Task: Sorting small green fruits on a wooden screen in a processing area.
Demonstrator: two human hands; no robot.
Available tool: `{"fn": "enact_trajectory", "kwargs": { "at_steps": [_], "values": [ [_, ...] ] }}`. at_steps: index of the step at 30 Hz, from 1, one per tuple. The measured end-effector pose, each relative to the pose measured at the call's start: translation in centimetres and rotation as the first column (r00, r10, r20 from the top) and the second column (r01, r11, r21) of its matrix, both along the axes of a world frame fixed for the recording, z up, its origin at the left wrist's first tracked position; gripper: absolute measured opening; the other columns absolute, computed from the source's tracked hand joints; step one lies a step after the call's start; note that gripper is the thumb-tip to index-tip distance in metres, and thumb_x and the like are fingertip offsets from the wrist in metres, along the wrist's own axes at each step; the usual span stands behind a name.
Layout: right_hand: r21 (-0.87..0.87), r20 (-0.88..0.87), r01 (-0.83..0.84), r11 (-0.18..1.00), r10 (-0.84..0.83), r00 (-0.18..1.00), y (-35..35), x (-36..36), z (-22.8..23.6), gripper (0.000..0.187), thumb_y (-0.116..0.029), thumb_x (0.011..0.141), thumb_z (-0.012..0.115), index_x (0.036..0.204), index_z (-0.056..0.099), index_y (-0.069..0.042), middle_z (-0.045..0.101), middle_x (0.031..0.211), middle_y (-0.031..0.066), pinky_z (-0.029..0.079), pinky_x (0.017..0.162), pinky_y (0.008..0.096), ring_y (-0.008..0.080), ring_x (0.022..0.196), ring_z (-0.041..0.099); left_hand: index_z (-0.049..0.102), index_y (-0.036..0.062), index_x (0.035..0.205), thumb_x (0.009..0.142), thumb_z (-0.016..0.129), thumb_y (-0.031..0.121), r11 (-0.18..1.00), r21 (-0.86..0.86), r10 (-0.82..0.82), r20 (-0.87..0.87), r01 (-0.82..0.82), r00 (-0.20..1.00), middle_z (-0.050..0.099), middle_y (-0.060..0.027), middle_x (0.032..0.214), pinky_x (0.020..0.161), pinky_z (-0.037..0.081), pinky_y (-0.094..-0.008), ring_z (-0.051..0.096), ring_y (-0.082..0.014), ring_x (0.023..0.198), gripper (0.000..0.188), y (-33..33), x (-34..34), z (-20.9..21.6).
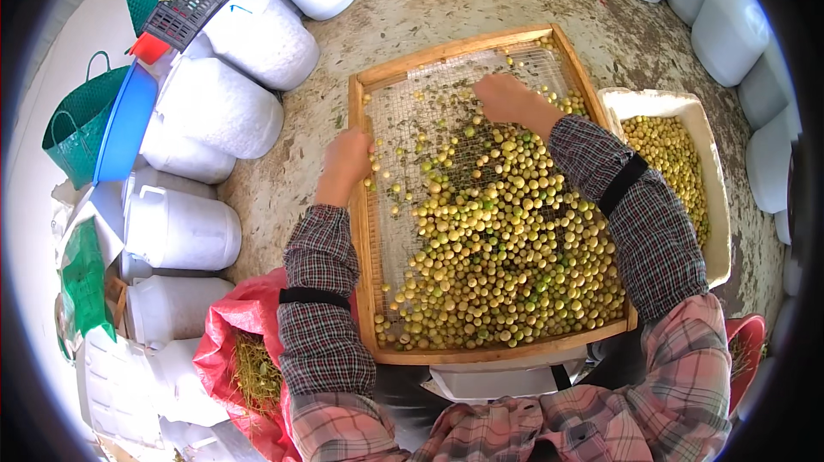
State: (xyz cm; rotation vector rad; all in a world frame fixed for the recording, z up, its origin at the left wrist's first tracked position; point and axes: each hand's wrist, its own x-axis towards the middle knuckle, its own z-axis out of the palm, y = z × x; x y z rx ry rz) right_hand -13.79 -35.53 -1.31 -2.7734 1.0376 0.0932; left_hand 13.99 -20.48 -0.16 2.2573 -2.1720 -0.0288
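A wooden-framed wire mesh sieve [371, 290] lies in front of me, loaded with small round yellow-green fruits [506, 247]. They are heaped thickest on its near and right parts and thin out at the far left. My left hand [347, 160] is closed round the frame's left rail, its fingertips partly hidden beside a few fruits. Over the far part of the mesh, my right hand [506, 101] is curled with the fingers bent in. What it holds, if anything, is hidden. Greenish bits lie on the mesh beside it.
Right of the sieve stands a white tub [717, 196] of similar fruits. A red sack [257, 299] with dry stems is at my left. White plastic barrels [193, 226] line the left; more jugs [725, 37] stand far right. A blue basin [127, 123] leans by green baskets [81, 127].
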Motion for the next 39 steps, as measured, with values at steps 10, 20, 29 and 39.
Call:
{"fn": "enact_trajectory", "kwargs": {
  "at_steps": [10,20,29,39],
  "values": [
    [0.119,0.01,0.036,0.992,-0.038,0.999,-0.6,-0.6,0.8,0.007,0.0,0.078,0.056,0.08,0.059,0.006,0.062,0.082,0.0195,0.052,0.066,0.0427,0.0291,0.074,0.063,0.067,0.0093,0.088,0.082,0.063,0.016,0.965,0.256,0.133,-0.293,-0.057,0.947,0.064,-0.0124,0.109,0.079,0.048,-0.042,0.06,-0.03,0.1,0.01,-0.4,-4.0,1.2],
    [0.854,0.44,-0.417,0.311,-0.859,0.261,-2.4,-8.3,0.6,0.014,-0.002,0.08,0.05,0.069,0.043,-0.005,0.052,0.069,0.0094,0.034,0.046,0.0301,0.0123,0.056,0.041,0.057,0.0025,0.122,0.092,0.056,0.026,0.953,-0.114,-0.28,0.025,0.281,0.96,0.048,-0.0195,0.124,0.093,0.045,-0.048,0.05,-0.034,0.111,0.038,2.8,-12.5,-5.3],
    [0.881,0.402,-0.419,0.219,-0.813,0.422,0.1,-11.6,1.4,0.008,0.001,0.077,0.047,0.081,0.049,-0.005,0.05,0.071,0.0079,0.03,0.046,0.0285,0.0123,0.054,0.039,0.065,-0.001,0.081,0.085,0.054,0.001,0.871,-0.355,-0.443,-0.274,0.338,0.854,0.065,-0.0164,0.082,0.066,0.052,-0.04,0.062,-0.03,0.07,0.012,-7.8,-18.3,-1.2],
    [0.848,0.53,-0.294,0.442,-0.73,0.432,-0.5,-13.9,-0.1,0.006,-0.011,0.08,0.059,0.084,0.058,-0.006,0.061,0.078,0.0047,0.041,0.053,0.0274,0.0122,0.06,0.05,0.061,0.0,0.085,0.074,0.055,-0.006,0.84,-0.369,-0.514,-0.305,0.398,0.801,0.063,-0.0165,0.083,0.068,0.05,-0.0437,0.062,-0.034,0.08,0.014,-12.4,-20.7,-3.6]
  ]
}}
